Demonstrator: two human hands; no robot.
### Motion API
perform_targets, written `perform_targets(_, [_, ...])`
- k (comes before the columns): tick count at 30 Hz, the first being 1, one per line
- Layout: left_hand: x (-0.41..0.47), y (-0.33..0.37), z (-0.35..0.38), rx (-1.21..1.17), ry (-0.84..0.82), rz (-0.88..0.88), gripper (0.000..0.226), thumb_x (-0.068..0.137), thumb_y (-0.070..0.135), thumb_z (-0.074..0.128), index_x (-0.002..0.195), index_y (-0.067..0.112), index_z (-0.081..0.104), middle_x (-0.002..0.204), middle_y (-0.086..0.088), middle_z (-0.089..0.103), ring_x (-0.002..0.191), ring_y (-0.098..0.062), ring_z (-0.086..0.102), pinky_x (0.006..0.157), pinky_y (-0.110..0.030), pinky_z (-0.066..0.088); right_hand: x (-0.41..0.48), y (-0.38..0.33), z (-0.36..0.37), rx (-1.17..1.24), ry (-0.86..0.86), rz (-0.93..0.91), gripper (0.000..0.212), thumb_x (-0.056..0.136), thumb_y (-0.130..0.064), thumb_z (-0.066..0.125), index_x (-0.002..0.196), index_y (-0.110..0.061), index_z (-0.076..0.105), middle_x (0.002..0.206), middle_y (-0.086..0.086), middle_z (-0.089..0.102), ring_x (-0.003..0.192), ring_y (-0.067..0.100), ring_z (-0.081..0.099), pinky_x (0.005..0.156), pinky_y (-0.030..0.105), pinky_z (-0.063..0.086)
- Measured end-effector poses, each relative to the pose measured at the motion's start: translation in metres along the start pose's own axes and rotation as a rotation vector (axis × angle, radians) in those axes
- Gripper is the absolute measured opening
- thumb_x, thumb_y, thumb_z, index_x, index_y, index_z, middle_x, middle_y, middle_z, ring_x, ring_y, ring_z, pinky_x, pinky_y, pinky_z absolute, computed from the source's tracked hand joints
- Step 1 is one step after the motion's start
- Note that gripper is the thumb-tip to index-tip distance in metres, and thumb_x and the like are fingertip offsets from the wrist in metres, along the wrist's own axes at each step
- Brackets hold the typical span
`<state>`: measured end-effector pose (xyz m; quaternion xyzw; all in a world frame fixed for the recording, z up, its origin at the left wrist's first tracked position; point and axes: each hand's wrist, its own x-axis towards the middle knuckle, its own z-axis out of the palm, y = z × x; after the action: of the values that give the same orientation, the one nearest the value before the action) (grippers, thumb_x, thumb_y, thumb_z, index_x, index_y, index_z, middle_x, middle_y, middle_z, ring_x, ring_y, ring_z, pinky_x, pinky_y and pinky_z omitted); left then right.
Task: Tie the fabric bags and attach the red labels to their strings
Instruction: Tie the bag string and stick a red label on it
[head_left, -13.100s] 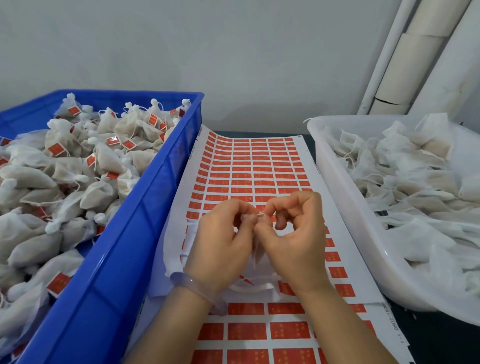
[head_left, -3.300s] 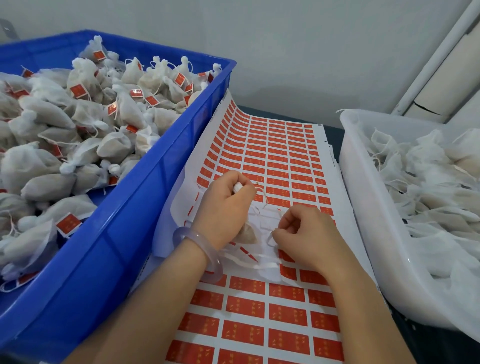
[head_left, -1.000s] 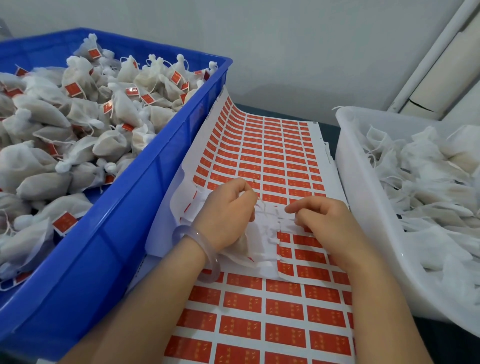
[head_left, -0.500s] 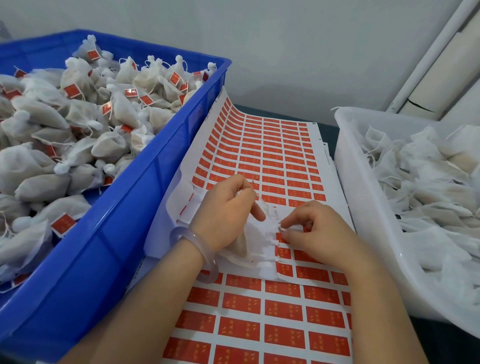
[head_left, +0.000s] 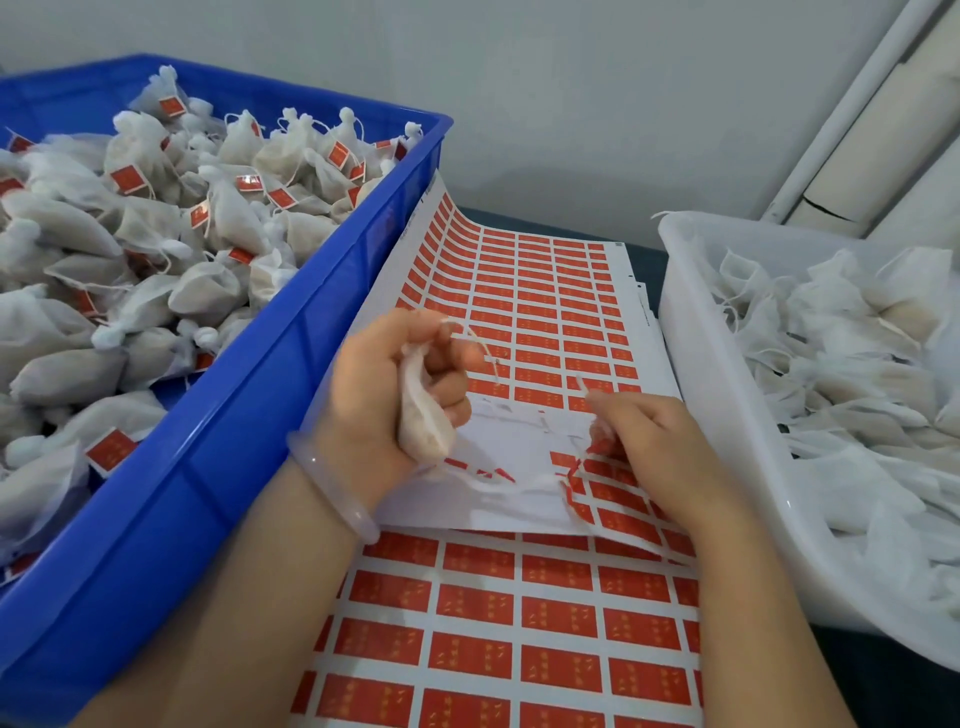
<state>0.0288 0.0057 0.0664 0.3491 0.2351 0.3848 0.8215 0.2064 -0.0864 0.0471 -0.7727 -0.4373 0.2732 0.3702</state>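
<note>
At frame centre the left hand (head_left: 379, 384) clenches a fabric bag (head_left: 423, 423), its string (head_left: 480, 345) trailing loose above. Just right, the right hand (head_left: 660, 447) pinches a red label (head_left: 597, 446) on the label sheet (head_left: 545, 291).

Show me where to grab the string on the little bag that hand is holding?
Pinch the string at its loose end, coming from the right. It comes out of the neck of the bag, past the fingers of the left hand, and hangs free over the label sheet. That hand wraps the neck itself. The right hand is on the open side.
</note>
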Motion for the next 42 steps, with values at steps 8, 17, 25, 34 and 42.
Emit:
perform_targets(8, [0.001,-0.025,0.004,1.089,-0.015,-0.056,0.026,0.097,0.023,0.042,0.074,0.025,0.054,0.087,0.020,0.068,0.075,0.002,0.055,0.063,-0.012,0.041,-0.003,-0.004,0.001,0.080,0.088,0.062,0.055,0.066,-0.072,0.035,0.063,-0.023,0.062,0.067,-0.022,0.067,0.064,-0.008,0.062,0.057,0.019,0.038])
perform_targets(17, [0.002,-0.026,0.003,1.255,-0.056,-0.103,0.024,0.097,0.024,0.041,0.076,0.027,0.052,0.091,0.014,0.067,0.082,-0.006,0.059,0.060,-0.014,0.040,0.000,-0.001,-0.001,0.080,0.195,0.041,0.054,0.065,-0.072,0.032,0.052,-0.025,0.055,0.058,-0.026,0.063,0.056,-0.013,0.059,0.054,0.017,0.036])
perform_targets(25, [0.003,-0.026,0.004,1.271,-0.054,-0.114,0.023,0.097,0.024,0.042,0.077,0.027,0.052,0.090,0.014,0.067,0.082,-0.006,0.058,0.061,-0.014,0.040,0.002,0.002,-0.002,0.122,0.196,0.057,0.059,0.068,-0.072,0.030,0.061,-0.026,0.064,0.062,-0.022,0.067,0.059,-0.006,0.063,0.052,0.017,0.038])
perform_targets(34, [0.002,-0.026,0.003,1.249,-0.051,-0.122,0.022,0.096,0.023,0.043,0.076,0.026,0.053,0.093,0.011,0.068,0.085,-0.007,0.059,0.066,-0.016,0.043,-0.002,-0.002,-0.004,0.146,0.233,-0.070,0.041,0.079,-0.058,0.042,0.068,-0.024,0.061,0.058,-0.033,0.061,0.058,-0.016,0.058,0.038,0.000,0.034])
perform_targets(42, [0.003,-0.025,0.002,1.203,-0.039,-0.084,0.023,0.096,0.023,0.043,0.076,0.024,0.053,0.092,0.013,0.069,0.082,-0.006,0.060,0.068,-0.019,0.046,-0.005,-0.002,-0.004,0.077,0.121,-0.251,0.052,0.065,-0.066,0.045,0.078,-0.018,0.062,0.074,-0.013,0.067,0.076,0.005,0.064,0.060,0.013,0.048])
